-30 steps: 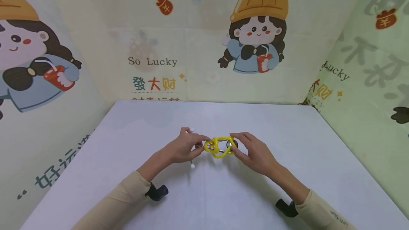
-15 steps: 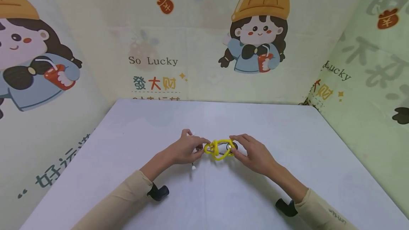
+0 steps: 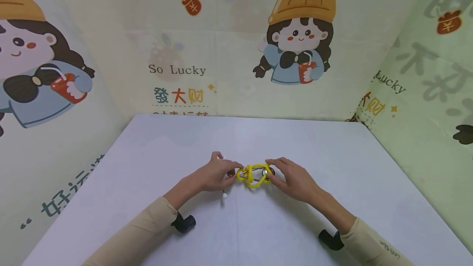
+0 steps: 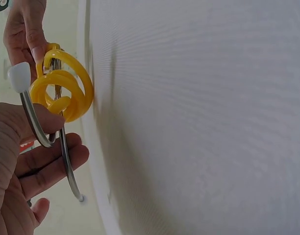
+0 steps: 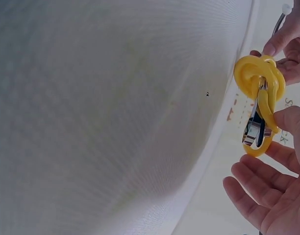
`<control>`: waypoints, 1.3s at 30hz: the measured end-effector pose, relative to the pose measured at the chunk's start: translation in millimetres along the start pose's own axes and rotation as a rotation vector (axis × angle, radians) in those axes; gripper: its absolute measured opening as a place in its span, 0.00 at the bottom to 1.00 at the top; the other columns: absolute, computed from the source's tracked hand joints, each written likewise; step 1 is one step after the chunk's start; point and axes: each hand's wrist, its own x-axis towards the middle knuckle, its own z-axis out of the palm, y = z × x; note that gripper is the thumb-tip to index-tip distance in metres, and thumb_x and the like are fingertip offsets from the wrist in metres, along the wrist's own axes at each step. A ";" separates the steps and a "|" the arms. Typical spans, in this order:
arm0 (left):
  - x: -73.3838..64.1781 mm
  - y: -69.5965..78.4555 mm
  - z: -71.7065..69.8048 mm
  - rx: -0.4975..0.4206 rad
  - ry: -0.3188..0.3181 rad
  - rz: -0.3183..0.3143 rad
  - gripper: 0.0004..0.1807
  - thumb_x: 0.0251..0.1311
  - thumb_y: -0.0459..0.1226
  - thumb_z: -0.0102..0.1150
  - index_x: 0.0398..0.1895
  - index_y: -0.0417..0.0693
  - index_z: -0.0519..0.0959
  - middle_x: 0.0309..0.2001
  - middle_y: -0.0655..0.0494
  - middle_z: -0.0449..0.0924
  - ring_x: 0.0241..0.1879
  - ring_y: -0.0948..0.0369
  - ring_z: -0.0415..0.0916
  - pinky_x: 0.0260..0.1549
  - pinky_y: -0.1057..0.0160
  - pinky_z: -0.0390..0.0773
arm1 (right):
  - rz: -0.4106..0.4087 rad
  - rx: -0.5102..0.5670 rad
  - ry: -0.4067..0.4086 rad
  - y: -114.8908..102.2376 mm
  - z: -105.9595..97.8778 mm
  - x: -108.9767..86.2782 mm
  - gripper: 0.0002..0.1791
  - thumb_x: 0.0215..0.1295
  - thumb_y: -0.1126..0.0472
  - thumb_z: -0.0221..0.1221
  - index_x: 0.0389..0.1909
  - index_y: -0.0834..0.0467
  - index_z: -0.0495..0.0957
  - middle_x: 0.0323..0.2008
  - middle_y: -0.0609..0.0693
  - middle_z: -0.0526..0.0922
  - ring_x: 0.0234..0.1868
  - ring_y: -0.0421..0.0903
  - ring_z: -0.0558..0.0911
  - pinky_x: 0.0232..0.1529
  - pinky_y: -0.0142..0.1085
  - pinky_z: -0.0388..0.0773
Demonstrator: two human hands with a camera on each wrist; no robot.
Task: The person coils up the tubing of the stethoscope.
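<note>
A stethoscope with yellow tubing point(image 3: 251, 175) is held up between both hands over the table, its tubing looped around itself into a compact bundle. My left hand point(image 3: 216, 174) grips its metal ear tubes point(image 4: 67, 166) between thumb and fingers, next to the coil. A white ear tip point(image 4: 19, 77) sticks out past that thumb in the left wrist view. At the opposite end, my right hand point(image 3: 295, 180) pinches a yellow loop beside the shiny chest piece point(image 5: 254, 131). The other right fingers spread loosely below, in the right wrist view. Fingers partly hide both ends.
A white table point(image 3: 166, 138) lies under the hands, with patterned cloth walls point(image 3: 229, 52) behind and at both sides. Black wrist mounts point(image 3: 183, 222) hang under both forearms, near the tabletop.
Both hands and the stethoscope have sunk slightly lower in the head view. The grip of each hand and the looped bundle look the same.
</note>
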 end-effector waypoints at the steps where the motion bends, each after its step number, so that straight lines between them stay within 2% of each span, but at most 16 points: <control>1: 0.2 0.1 0.1 0.000 -0.001 -0.002 0.20 0.66 0.33 0.61 0.61 0.46 0.80 0.38 0.60 0.87 0.39 0.65 0.81 0.55 0.42 0.58 | 0.004 0.001 -0.004 -0.3 -0.2 0.0 0.24 0.69 0.54 0.66 0.63 0.58 0.78 0.51 0.51 0.85 0.47 0.46 0.83 0.45 0.46 0.82; 10: 1.1 0.0 1.8 -0.013 0.016 0.012 0.20 0.66 0.32 0.60 0.61 0.46 0.81 0.35 0.62 0.85 0.37 0.68 0.79 0.55 0.42 0.58 | 0.029 0.000 -0.033 -1.1 -0.5 -1.2 0.25 0.69 0.54 0.66 0.63 0.60 0.78 0.53 0.53 0.85 0.51 0.51 0.84 0.49 0.49 0.82; 19: 1.4 5.3 -1.1 -0.051 0.009 -0.014 0.20 0.67 0.35 0.62 0.61 0.44 0.80 0.42 0.56 0.88 0.43 0.64 0.83 0.57 0.42 0.58 | 0.061 -0.018 -0.081 2.0 1.0 -5.5 0.23 0.69 0.57 0.66 0.61 0.61 0.78 0.53 0.54 0.85 0.52 0.53 0.84 0.50 0.49 0.82; 29: 0.8 7.3 -2.3 -0.050 0.059 0.030 0.19 0.66 0.35 0.63 0.59 0.42 0.81 0.44 0.54 0.89 0.45 0.64 0.85 0.56 0.44 0.58 | 0.093 -0.025 -0.134 1.4 1.0 -6.2 0.23 0.69 0.58 0.65 0.61 0.62 0.78 0.54 0.56 0.84 0.54 0.54 0.84 0.53 0.50 0.81; 39: 3.3 7.5 -1.6 -0.038 0.060 0.040 0.19 0.67 0.35 0.62 0.59 0.42 0.81 0.45 0.55 0.88 0.46 0.64 0.84 0.56 0.44 0.58 | 0.092 -0.033 -0.151 2.7 1.9 -6.7 0.22 0.69 0.59 0.65 0.61 0.63 0.78 0.53 0.56 0.84 0.53 0.54 0.84 0.52 0.50 0.81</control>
